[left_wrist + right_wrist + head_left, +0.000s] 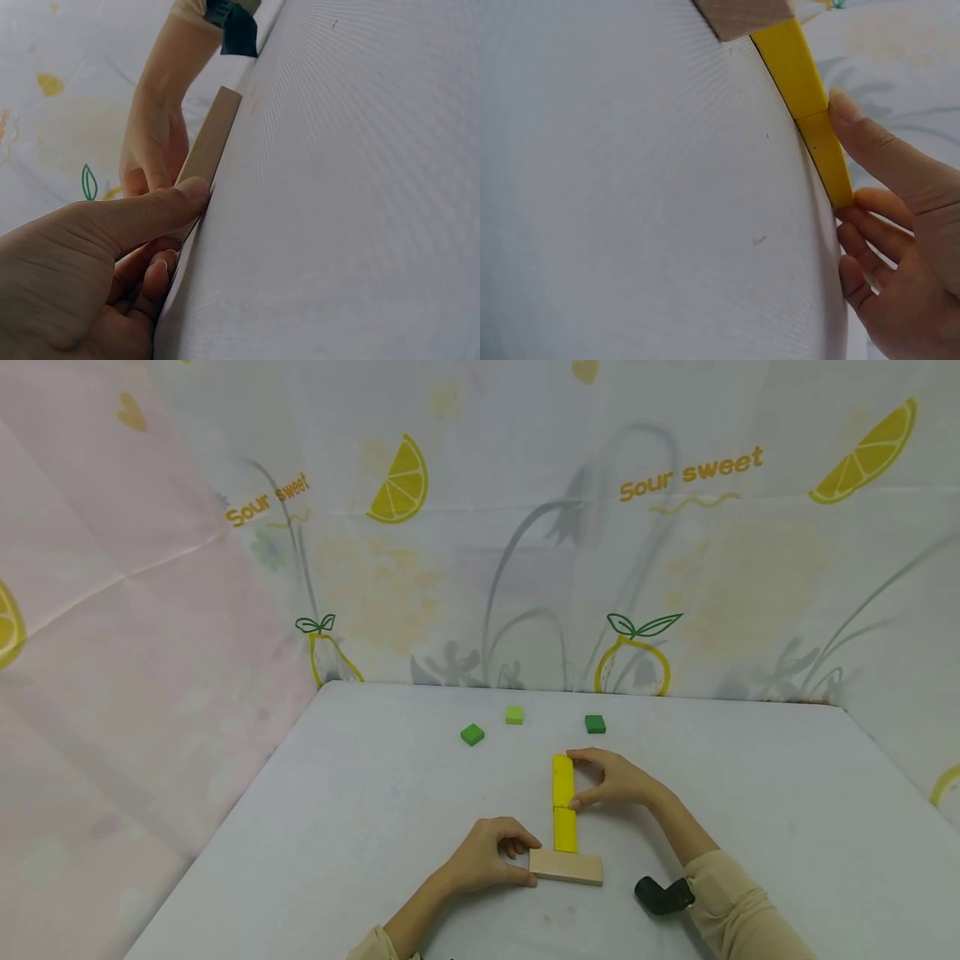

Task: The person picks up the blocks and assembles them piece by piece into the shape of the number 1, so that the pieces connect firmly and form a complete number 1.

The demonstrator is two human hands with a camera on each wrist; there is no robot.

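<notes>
A plain wooden block (566,867) lies crosswise on the table. My left hand (491,858) pinches its left end, with the thumb on the near side and fingers on the far side; the left wrist view shows the thumb pressed on the wood. Two yellow blocks run end to end away from it: the near one (566,830) meets the wooden block, and the far one (562,781) continues the line. My right hand (617,779) holds the far yellow block, thumb by the seam (812,115) and fingers at its far end.
Beyond the yellow blocks lie a green block (472,734), a light green block (513,716) and a dark green block (595,724). A black angled object (663,896) sits at the right sleeve. A lemon-print cloth (480,568) hangs behind the white table (360,793).
</notes>
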